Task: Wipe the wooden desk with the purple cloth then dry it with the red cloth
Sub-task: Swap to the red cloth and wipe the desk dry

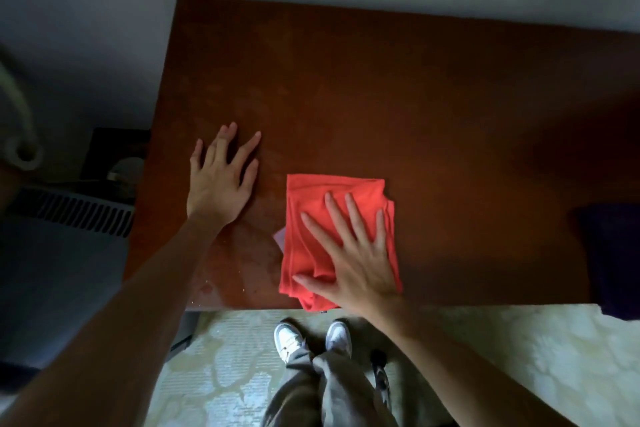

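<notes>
The folded red cloth lies on the wooden desk near its front edge. My right hand presses flat on the cloth with fingers spread. My left hand rests flat on the bare desk to the left of the cloth, fingers apart, holding nothing. A dark purple cloth sits at the desk's far right edge, in shadow. Faint damp streaks show on the wood around my left hand. A small pale corner peeks out at the red cloth's left side.
A grey wall runs behind the desk. Left of the desk stand a grey appliance with a vent grille and a dark object. A pale patterned rug covers the floor, where my legs and white shoes stand at the desk's front edge.
</notes>
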Demonstrator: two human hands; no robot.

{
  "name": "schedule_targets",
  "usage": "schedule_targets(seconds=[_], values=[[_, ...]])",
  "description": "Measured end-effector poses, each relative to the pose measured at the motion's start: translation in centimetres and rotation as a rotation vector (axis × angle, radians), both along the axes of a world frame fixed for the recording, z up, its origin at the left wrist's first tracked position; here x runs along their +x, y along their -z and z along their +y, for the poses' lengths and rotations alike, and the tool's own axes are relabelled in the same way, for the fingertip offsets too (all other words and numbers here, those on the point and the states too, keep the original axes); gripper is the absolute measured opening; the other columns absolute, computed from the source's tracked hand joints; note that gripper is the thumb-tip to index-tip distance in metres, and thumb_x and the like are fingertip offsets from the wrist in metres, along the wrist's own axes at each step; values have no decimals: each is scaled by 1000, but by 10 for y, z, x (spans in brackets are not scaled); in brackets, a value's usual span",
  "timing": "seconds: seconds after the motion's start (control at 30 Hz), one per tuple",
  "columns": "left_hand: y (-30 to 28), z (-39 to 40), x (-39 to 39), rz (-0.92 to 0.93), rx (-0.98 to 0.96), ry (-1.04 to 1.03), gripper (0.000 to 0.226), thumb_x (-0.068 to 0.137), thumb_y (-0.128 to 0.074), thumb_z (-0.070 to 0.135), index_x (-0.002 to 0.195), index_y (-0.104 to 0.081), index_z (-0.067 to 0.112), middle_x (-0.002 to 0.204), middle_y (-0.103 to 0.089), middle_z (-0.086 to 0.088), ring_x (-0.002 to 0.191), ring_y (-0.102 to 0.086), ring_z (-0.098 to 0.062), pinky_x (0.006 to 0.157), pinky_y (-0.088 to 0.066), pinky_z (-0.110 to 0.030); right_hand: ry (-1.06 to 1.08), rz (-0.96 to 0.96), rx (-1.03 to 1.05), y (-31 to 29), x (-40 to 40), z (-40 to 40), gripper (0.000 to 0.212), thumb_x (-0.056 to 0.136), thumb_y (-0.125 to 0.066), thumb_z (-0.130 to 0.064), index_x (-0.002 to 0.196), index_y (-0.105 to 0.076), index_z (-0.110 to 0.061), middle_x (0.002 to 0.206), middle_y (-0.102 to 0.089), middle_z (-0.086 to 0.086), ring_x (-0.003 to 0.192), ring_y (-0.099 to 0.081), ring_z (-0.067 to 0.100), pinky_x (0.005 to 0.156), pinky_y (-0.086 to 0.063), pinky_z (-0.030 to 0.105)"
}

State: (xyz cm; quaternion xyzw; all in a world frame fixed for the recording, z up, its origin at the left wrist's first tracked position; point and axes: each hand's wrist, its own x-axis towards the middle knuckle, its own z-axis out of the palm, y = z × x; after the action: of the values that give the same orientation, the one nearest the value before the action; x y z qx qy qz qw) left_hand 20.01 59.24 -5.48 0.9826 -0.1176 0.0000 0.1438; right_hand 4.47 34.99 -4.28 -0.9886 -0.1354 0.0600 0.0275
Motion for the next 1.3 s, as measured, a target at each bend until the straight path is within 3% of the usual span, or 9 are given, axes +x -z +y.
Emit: schedule_targets(seconds=[0.23,0.53,0.7,1.0,1.1,1.23,1.3], values=[[4,1,1,-61,-39,-49,50,106,-36,40,155,-42,32,163,-36,-9,153,-29,-26,125,-15,-46,41,-51,63,4,147,-5,89,87,-27,-91,164,-22,-48,178,-10,0,164,-5,31,123,-8,74],[9,1,5,-42,40,-98,55,108,-22,46,161,-29,34,168,-26,-9,159,-15,-21,128,-11,-47,66,-64,128,3,374,9,84,91,-41,-85,164,-23,-48,178,-10,-1,163,-5,30,124,-3,73],[12,2,6,-52,70,-76,55,109,-18,47,162,-25,35,169,-22,-8,160,-9,-18,129,-8,-45,34,-42,114,1,428,18,86,90,-34,-89,164,-19,-49,178,-7,-2,164,-2,29,123,-2,74],[9,2,8,-59,-21,-92,56,108,-26,46,159,-33,25,167,-28,-7,158,-17,-19,128,-10,-44,77,-7,104,-7,356,21,89,89,-32,-89,165,-16,-48,178,-4,0,163,-2,34,122,-3,75],[7,2,9,-61,-98,-108,57,107,-30,44,157,-37,17,165,-33,-8,156,-22,-20,128,-11,-44,87,-7,96,-5,279,30,97,80,-18,-92,165,-18,-46,178,-7,1,163,-4,35,122,-5,75],[-7,7,1,-51,-439,-193,48,106,-40,33,150,-45,15,157,-40,-7,146,-38,-25,119,-31,-54,119,-29,120,-4,140,56,93,87,-27,-90,166,-18,-44,178,-6,3,163,-2,36,121,-8,74],[-15,20,-4,-63,-495,-223,45,105,-42,31,146,-51,17,153,-43,-9,141,-44,-28,112,-37,-56,130,-35,124,-6,70,74,92,90,-30,-91,167,-15,-43,178,-1,3,163,3,34,122,-8,74]])
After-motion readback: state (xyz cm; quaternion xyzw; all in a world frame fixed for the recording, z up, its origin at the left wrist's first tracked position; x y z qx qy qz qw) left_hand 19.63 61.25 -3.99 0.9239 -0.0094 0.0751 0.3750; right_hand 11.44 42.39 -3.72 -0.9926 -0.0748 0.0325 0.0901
